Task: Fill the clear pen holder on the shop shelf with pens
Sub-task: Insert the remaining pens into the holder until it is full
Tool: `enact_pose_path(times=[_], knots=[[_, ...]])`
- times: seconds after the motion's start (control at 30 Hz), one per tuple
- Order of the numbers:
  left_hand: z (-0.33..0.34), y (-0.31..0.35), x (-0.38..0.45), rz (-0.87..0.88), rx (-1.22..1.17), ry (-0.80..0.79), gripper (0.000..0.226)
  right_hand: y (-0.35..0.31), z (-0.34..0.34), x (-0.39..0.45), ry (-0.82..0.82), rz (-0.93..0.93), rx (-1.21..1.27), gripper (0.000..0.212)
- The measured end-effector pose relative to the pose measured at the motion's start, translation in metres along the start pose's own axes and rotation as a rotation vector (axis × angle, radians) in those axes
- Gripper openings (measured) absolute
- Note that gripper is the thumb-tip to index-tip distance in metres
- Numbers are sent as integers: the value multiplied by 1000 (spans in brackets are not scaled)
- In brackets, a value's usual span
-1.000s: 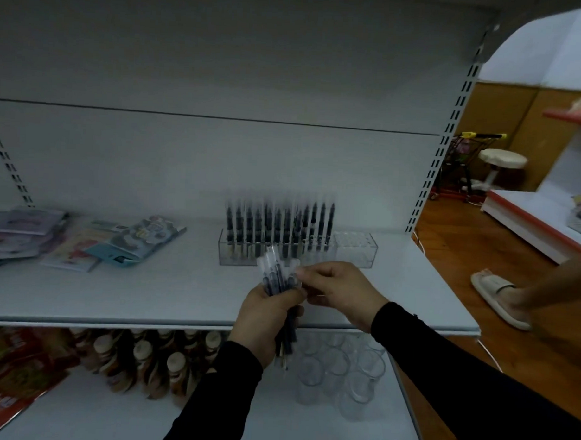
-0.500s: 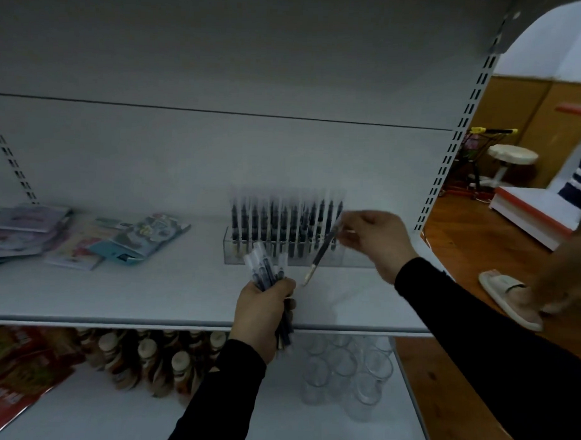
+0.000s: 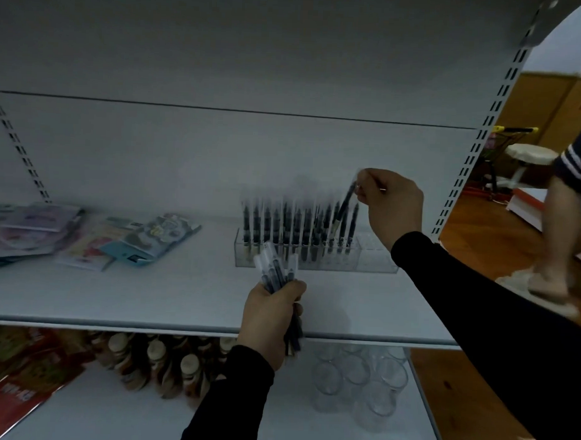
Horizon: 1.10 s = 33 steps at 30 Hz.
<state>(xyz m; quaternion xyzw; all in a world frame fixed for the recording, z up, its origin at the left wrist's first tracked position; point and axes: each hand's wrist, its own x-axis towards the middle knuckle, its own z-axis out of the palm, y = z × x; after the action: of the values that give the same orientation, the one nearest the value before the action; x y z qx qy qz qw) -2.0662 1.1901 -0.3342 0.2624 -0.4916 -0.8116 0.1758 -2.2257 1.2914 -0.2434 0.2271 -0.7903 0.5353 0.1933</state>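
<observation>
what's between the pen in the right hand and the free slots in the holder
Nothing visible blocks it. The right hand pinches the pen tilted above the clear pen holder; only the standing pens crowd its lower tip.

no legible text (packets too blurred)

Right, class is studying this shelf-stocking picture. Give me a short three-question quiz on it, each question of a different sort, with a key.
1. True or false: the right hand pinches a single pen by its top end, above the clear pen holder.
2. What does the left hand grip? A) a bundle of pens B) a glass C) a bottle
3. Fill in: the holder's empty slots are at its ____ end.

Key:
1. True; the pen tilts, tip down, near the last filled slots.
2. A, the bundle of pens.
3. Right.
</observation>
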Motion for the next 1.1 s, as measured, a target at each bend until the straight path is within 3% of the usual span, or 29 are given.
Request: enact_pose_path(times=[0.23,0.5,0.9,1.1], knots=[[-2,0,3,-2,-7,9,13,-7,0,4,-25,-127,-144,30],[-1,0,3,-9,4,15,12,13,11,-5,-129,-131,-226,29],[1,-1,1,-12,29,-24,11,24,8,-26,-146,32,-184,28],[9,-5,-4,-14,64,-37,13,19,0,-70,-408,265,11,38]])
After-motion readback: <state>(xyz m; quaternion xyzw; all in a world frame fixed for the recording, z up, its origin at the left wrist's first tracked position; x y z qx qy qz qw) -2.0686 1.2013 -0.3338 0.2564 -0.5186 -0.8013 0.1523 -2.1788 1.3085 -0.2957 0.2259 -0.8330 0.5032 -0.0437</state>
